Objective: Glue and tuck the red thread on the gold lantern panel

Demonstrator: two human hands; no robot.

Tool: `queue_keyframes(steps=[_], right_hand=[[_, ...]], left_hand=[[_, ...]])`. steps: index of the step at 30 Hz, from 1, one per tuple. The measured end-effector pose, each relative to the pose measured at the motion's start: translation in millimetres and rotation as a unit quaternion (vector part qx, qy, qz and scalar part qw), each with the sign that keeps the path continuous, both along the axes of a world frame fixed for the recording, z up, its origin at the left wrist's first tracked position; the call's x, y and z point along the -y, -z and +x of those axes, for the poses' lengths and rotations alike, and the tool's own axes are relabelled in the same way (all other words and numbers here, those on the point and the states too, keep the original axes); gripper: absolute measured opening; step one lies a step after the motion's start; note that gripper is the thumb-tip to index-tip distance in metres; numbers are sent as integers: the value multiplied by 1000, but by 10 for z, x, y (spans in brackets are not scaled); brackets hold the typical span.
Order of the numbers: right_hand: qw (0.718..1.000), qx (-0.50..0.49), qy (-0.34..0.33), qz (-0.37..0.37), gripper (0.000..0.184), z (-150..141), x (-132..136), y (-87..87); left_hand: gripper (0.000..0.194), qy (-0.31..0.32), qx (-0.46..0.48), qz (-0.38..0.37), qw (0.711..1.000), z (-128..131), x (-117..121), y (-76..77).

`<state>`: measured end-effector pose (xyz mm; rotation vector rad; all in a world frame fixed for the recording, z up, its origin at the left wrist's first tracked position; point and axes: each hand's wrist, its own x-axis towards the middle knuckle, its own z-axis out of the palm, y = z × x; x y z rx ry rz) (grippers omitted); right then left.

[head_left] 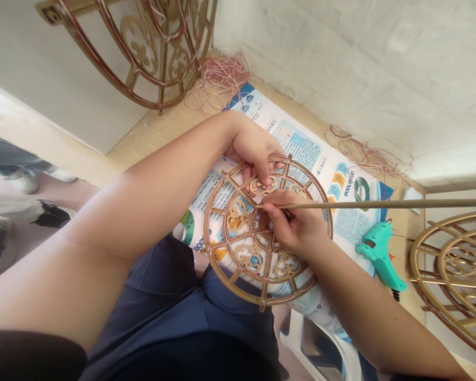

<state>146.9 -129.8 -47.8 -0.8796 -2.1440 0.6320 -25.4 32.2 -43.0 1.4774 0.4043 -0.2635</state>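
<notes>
Here we go, right at the fingertips: the right hand [291, 227] is pinched tight around a thin gold rod [360, 203], its fingers [272, 211] closed on it right near the tip. That rod runs almost dead level across the view, from the fingers out past the right edge, where it gets cut off. The left hand [254, 148] is curled over the far rim of a round gold frame [205, 233], its fingers [266, 172] clenched down around a small gold scroll piece [262, 186]. The frame sits flat between both hands, tipped slightly, over the person's dark blue trousers [174, 296]. The hands hide its middle, so it's hard to tell whether the rod's tip touches the frame.

Moving out, a printed paper sheet [297, 143] lies under the frame. To the right sits a teal glue gun [376, 251], and beyond it another gold frame [452, 270] is cut off by the edge. At the far left, a third gold frame [143, 47] stands near a tangle of pink thread [222, 79]. Over on the left, another person's legs [16, 206] show!
</notes>
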Motion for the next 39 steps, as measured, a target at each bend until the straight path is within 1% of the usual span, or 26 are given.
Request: queue_keyframes(steps=[5,9,15,22,28,34,39], right_hand=[[1000,4,2,-5,15,-5,-3,-5],[1000,-1,-4,-5,14,-6,-9,-7],[1000,3,-4,5,15,-6,-1,-9],[1000,1,2,6,13,-11,-5,-6],[1000,3,4,11,13,-22,-3,-8],[999,8,32,-10,12,-15,24,-42],[1000,3,27,-2,13,-10,18,-42]], left_hand=[[50,18,15,-8,1000,-16,-1,-14],[50,4,4,4,1000,-17,1,-4],[58,0,10,2,1000,-7,-7,18],[53,6,6,3,1000,-9,-3,4],[55,5,12,8,1000,-11,-7,11],[57,-1,5,7,1000,-1,6,5],[58,-3,-5,0,1000,6,11,11]])
